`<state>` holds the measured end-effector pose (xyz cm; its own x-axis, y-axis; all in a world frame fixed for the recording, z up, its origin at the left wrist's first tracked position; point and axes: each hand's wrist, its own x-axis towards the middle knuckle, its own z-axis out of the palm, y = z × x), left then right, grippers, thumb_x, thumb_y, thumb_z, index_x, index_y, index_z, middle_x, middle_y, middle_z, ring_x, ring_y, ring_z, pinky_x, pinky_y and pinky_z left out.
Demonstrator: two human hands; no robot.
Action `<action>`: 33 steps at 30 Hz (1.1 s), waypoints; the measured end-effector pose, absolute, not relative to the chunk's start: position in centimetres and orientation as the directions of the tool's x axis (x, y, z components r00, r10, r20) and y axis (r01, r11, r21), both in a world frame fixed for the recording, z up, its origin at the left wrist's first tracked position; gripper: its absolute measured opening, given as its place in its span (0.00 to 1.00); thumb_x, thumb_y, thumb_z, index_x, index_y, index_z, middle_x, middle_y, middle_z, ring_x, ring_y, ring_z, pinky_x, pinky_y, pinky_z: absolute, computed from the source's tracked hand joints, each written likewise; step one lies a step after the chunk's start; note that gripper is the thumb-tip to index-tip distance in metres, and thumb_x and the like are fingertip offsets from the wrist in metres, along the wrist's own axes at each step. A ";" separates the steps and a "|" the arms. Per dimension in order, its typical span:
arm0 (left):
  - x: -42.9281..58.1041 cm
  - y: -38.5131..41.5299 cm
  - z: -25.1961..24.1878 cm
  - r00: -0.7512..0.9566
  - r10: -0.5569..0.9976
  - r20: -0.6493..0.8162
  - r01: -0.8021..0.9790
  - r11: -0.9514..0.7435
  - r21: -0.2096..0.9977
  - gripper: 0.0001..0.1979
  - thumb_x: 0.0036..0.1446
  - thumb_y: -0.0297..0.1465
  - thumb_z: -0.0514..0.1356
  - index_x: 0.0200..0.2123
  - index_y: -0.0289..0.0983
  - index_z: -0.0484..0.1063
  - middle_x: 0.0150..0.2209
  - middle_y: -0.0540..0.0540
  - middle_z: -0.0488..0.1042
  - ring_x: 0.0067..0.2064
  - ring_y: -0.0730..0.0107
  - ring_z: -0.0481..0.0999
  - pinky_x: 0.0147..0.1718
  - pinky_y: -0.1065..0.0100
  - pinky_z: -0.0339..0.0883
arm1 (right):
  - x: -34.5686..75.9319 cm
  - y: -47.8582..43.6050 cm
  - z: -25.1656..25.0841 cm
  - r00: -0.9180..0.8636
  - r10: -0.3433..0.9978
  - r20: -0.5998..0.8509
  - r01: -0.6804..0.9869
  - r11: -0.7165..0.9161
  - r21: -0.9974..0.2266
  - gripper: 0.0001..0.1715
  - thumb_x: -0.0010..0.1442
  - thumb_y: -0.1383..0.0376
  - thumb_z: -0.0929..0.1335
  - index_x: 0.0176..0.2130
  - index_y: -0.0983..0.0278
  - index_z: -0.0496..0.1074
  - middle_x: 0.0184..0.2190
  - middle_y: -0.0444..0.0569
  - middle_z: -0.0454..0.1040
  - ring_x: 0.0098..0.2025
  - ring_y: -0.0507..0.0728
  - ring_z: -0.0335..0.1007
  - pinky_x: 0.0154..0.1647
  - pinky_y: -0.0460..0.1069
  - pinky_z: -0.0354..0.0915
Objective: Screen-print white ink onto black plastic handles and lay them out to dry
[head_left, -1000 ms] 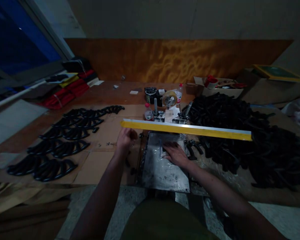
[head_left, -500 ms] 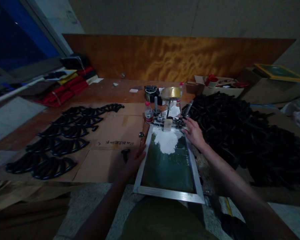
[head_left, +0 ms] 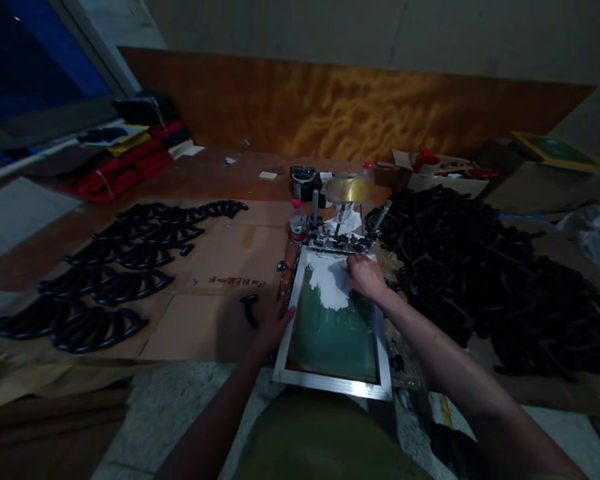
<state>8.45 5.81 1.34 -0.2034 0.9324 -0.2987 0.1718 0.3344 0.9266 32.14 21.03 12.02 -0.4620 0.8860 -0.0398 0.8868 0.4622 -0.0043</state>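
Note:
A silkscreen frame [head_left: 333, 385] with a metal rim and green mesh lies in front of me. White ink [head_left: 329, 283] is spread over the far part of its mesh. My left hand [head_left: 279, 323] is at the frame's left rim, its fingers bent against the edge. My right hand [head_left: 366, 277] is closed over the far right of the mesh, beside the ink. It seems to grip a small squeegee, which the hand hides. The frame's far end meets a metal hinge clamp [head_left: 343, 241]. One black curved handle [head_left: 251, 309] lies left of my left hand.
Rows of black curved handles [head_left: 100, 330] lie on cardboard [head_left: 200, 320] at left. A large heap of them [head_left: 455, 267] is at right. Behind the clamp stand a red-capped bottle [head_left: 298, 223], a black tub [head_left: 303, 183] and a tape roll [head_left: 350, 189]. An open box [head_left: 445, 183] stands farther back.
My right hand has moved from the clamp's right side inward over the mesh and closed. The tan piece at the frame's far end no longer shows there. The frame's near end looks lower.

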 end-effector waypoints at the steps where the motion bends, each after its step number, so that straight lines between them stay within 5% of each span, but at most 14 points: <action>1: 8.5 5.8 1.4 -0.207 0.930 -0.304 0.169 0.340 0.925 0.35 0.56 0.49 0.59 0.61 0.35 0.65 0.55 0.36 0.76 0.55 0.52 0.76 0.56 0.53 0.67 | 32.1 20.6 11.8 -0.457 0.889 -0.044 0.889 0.457 0.003 0.13 0.65 0.69 0.61 0.46 0.68 0.71 0.46 0.60 0.74 0.49 0.62 0.68 0.48 0.51 0.62; 12: 8.8 5.7 2.0 -0.184 0.944 -0.275 0.177 0.307 0.935 0.30 0.58 0.45 0.57 0.61 0.36 0.66 0.59 0.37 0.72 0.60 0.52 0.71 0.61 0.51 0.61 | 35.2 15.6 10.7 -0.878 0.479 -0.006 0.471 0.860 -0.194 0.17 0.55 0.78 0.64 0.43 0.67 0.72 0.40 0.54 0.73 0.45 0.59 0.65 0.46 0.51 0.62; 17: 8.8 5.6 2.9 -0.216 0.938 -0.272 0.165 0.309 0.937 0.30 0.57 0.45 0.59 0.58 0.35 0.69 0.58 0.37 0.73 0.60 0.52 0.71 0.61 0.52 0.62 | 34.0 16.8 10.1 -0.776 0.618 0.128 0.590 0.782 -0.200 0.12 0.60 0.76 0.63 0.40 0.66 0.72 0.38 0.55 0.72 0.44 0.60 0.64 0.44 0.51 0.62; 24: 9.0 5.7 4.0 -0.215 0.926 -0.311 0.112 0.339 0.934 0.32 0.54 0.46 0.61 0.58 0.34 0.69 0.53 0.36 0.77 0.56 0.50 0.75 0.57 0.51 0.67 | 35.6 15.4 8.9 -0.817 0.540 0.200 0.487 0.833 -0.262 0.15 0.60 0.74 0.63 0.45 0.66 0.73 0.39 0.55 0.72 0.44 0.60 0.65 0.45 0.52 0.63; 30: 8.4 5.5 9.7 -0.230 0.933 -0.277 0.231 0.328 0.916 0.27 0.57 0.46 0.59 0.56 0.38 0.72 0.53 0.41 0.77 0.57 0.50 0.74 0.57 0.52 0.67 | 32.6 22.9 14.0 -0.584 0.805 0.102 0.772 0.590 -0.235 0.30 0.66 0.59 0.66 0.65 0.59 0.62 0.45 0.53 0.74 0.45 0.59 0.70 0.43 0.49 0.63; 33: 7.9 6.5 12.5 -0.261 0.944 -0.200 0.287 0.274 0.918 0.25 0.61 0.50 0.53 0.50 0.40 0.77 0.54 0.43 0.77 0.59 0.52 0.72 0.62 0.51 0.61 | 34.4 25.6 15.4 -0.432 0.889 0.153 0.870 0.455 -0.188 0.31 0.67 0.56 0.64 0.67 0.55 0.59 0.49 0.53 0.73 0.45 0.60 0.71 0.43 0.50 0.64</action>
